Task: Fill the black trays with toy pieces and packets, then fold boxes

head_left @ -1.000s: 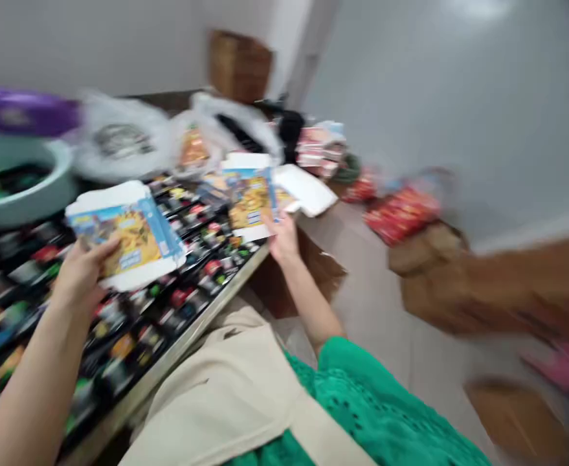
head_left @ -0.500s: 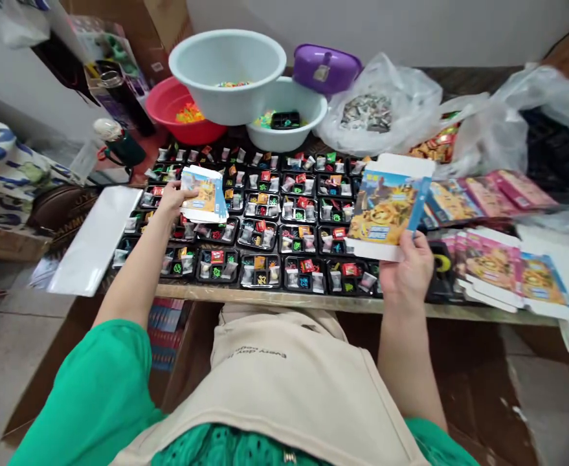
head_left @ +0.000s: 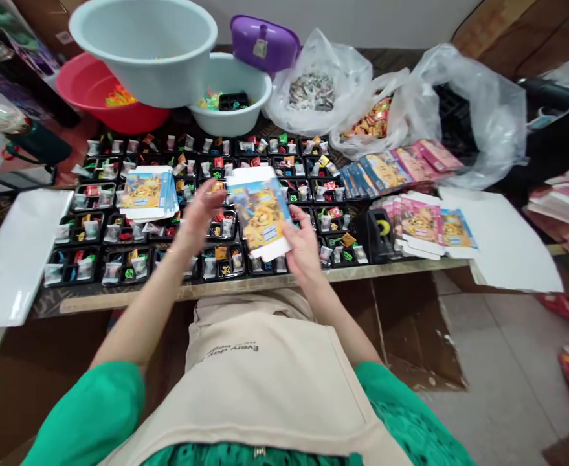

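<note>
My right hand [head_left: 305, 243] grips a flat printed carton [head_left: 259, 210] with a yellow cartoon picture, held over the rows of black trays [head_left: 94, 223] filled with small packeted toys. My left hand [head_left: 200, 213], blurred by motion, hovers just left of that carton with fingers spread and nothing in it. A small stack of the same flat cartons [head_left: 148, 191] lies on the trays further left, apart from both hands.
Two pale bowls [head_left: 143, 42], a red basin [head_left: 90, 97], a purple case [head_left: 263, 42] and plastic bags [head_left: 320, 84] line the table's back. More flat cartons [head_left: 423, 226] and white sheets [head_left: 502, 246] lie right. A clear sheet [head_left: 15, 249] lies left. A tape dispenser [head_left: 380, 233] stands near the front edge.
My left hand has let go of its cartons, which now lie on the trays, and moved right. My right hand brought its carton leftward to the middle. The view swung left.
</note>
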A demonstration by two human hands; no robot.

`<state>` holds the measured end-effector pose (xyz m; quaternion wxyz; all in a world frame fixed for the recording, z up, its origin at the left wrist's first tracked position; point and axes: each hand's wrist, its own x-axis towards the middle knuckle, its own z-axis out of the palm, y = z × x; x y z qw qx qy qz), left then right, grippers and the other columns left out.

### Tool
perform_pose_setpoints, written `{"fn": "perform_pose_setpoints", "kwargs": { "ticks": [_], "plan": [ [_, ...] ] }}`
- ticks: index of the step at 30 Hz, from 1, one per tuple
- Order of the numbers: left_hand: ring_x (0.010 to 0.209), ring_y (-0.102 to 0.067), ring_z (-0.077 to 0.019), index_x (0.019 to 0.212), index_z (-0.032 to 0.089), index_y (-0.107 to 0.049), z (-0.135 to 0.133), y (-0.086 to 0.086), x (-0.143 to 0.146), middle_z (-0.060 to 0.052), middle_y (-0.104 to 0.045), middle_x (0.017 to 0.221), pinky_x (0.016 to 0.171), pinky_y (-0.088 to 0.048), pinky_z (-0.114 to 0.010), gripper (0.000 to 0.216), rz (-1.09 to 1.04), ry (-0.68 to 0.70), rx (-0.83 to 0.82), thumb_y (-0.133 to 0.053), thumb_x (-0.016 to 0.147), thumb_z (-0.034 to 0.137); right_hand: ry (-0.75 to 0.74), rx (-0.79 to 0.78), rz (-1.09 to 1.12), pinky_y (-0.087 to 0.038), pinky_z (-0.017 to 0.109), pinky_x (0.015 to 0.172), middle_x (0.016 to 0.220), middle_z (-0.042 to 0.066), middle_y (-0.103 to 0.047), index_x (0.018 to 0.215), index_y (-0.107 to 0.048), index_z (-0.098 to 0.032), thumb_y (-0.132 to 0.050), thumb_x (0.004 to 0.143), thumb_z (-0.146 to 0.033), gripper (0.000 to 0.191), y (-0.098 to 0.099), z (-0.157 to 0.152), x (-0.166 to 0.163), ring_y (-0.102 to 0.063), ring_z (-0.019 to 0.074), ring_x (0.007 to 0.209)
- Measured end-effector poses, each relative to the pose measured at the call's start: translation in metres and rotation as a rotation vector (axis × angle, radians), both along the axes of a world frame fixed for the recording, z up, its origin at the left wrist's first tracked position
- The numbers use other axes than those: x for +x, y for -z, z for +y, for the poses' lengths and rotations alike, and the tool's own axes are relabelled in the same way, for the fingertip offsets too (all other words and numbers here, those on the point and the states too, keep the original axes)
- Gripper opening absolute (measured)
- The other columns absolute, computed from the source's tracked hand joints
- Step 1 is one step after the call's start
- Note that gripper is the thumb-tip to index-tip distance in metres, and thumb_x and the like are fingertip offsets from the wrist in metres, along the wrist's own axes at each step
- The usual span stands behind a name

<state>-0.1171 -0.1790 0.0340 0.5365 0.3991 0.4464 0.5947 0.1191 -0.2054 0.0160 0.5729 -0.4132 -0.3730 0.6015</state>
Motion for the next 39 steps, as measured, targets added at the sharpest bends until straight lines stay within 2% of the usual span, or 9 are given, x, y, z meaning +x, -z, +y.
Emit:
{"fn": "perform_pose_setpoints", "kwargs": {
  "ticks": [4,6,9,15,22,27,33,36,39],
  "plan": [
    [0.131,-0.055,-0.0338,0.118,0.021,-0.068,-0.049,0.005,0.097,-0.007,-0.072,0.120,0.107,-0.047,-0.045,0.076,-0.469,0.220,-0.214,-0.055,0.071,0.080,0.130,0.193,-0.473,-0.041,0.055,0.113,0.138,0.012,-0.055,0.140,-0.041,-0.028,-0.071,0.081,-0.044,0.069,0.013,-0.025,-0.028,-0.053,0.0279,0.129],
    [0.130,-0.055,-0.0346,0.116,0.021,-0.069,-0.062,0.008,0.106,-0.007,-0.072,0.119,0.106,-0.047,-0.045,0.069,-0.525,0.262,-0.248,-0.056,0.073,0.073,0.239,0.339,-0.693,-0.027,0.059,0.120,0.155,0.013,-0.035,0.143,-0.039,-0.028,-0.073,0.078,-0.045,0.075,0.010,-0.032,-0.021,-0.032,0.0320,0.146],
    [0.124,-0.059,-0.0373,0.109,0.020,-0.072,-0.074,0.013,0.096,-0.009,-0.074,0.114,0.103,-0.049,-0.046,0.058,-0.424,0.437,-0.308,-0.071,0.065,0.057,0.130,0.483,-0.793,-0.017,0.060,0.122,0.164,0.006,-0.020,0.130,-0.052,-0.031,-0.078,0.071,-0.056,0.068,-0.004,-0.027,0.002,-0.010,0.0343,0.153],
    [0.120,-0.061,-0.0363,0.123,0.022,-0.066,-0.086,0.019,0.089,-0.010,-0.071,0.118,0.102,-0.048,-0.046,0.075,-0.172,0.590,-0.230,-0.086,0.052,0.031,-0.263,0.460,-0.562,-0.016,0.055,0.123,0.144,0.004,-0.054,0.069,-0.060,-0.023,-0.068,0.067,-0.079,0.057,-0.023,-0.004,0.038,-0.024,0.0339,0.150],
    [0.096,-0.071,-0.0312,0.104,0.015,-0.073,-0.090,0.017,0.087,-0.011,-0.075,0.102,0.088,-0.055,-0.043,0.048,-0.144,0.428,-0.311,-0.083,0.064,0.040,-0.438,0.051,-0.198,-0.053,0.041,0.096,0.115,0.007,-0.072,0.108,-0.069,-0.025,-0.094,0.050,-0.047,0.067,0.002,-0.021,0.052,-0.063,0.0276,0.118],
    [0.087,-0.070,-0.0269,0.087,0.014,-0.075,-0.097,0.034,0.103,-0.008,-0.076,0.089,0.084,-0.055,-0.038,0.042,0.038,0.216,-0.287,-0.090,0.057,0.040,-0.176,-0.062,-0.262,-0.059,0.036,0.081,0.084,0.002,-0.077,0.087,-0.074,-0.019,-0.089,0.060,-0.038,0.037,0.018,-0.059,0.061,-0.071,0.0193,0.076],
    [0.101,-0.069,-0.0286,0.100,0.019,-0.072,-0.117,0.036,0.154,-0.007,-0.076,0.098,0.089,-0.054,-0.038,0.055,-0.368,0.239,-0.488,-0.066,0.075,0.068,0.070,-0.092,-0.253,-0.055,0.031,0.092,0.107,0.004,-0.075,0.099,-0.069,-0.022,-0.078,0.072,-0.056,0.045,0.032,-0.101,0.066,-0.068,0.0203,0.103],
    [0.096,-0.069,-0.0272,0.087,0.018,-0.072,-0.119,0.043,0.162,-0.005,-0.076,0.089,0.086,-0.053,-0.036,0.041,-0.315,0.251,-0.498,-0.069,0.073,0.057,0.223,-0.164,-0.100,-0.055,0.032,0.089,0.101,0.004,-0.074,0.093,-0.066,-0.021,-0.056,0.083,-0.068,0.049,0.041,-0.107,0.065,-0.068,0.0202,0.101],
    [0.086,-0.066,-0.0236,0.077,0.017,-0.069,-0.115,0.047,0.154,-0.004,-0.073,0.081,0.076,-0.052,-0.032,0.025,-0.180,0.301,-0.475,-0.068,0.068,0.040,0.266,-0.229,-0.071,-0.054,0.030,0.076,0.076,-0.001,-0.070,0.073,-0.061,-0.021,-0.066,0.076,-0.049,0.029,0.044,-0.107,0.070,-0.066,0.0187,0.081]
  ]
}}
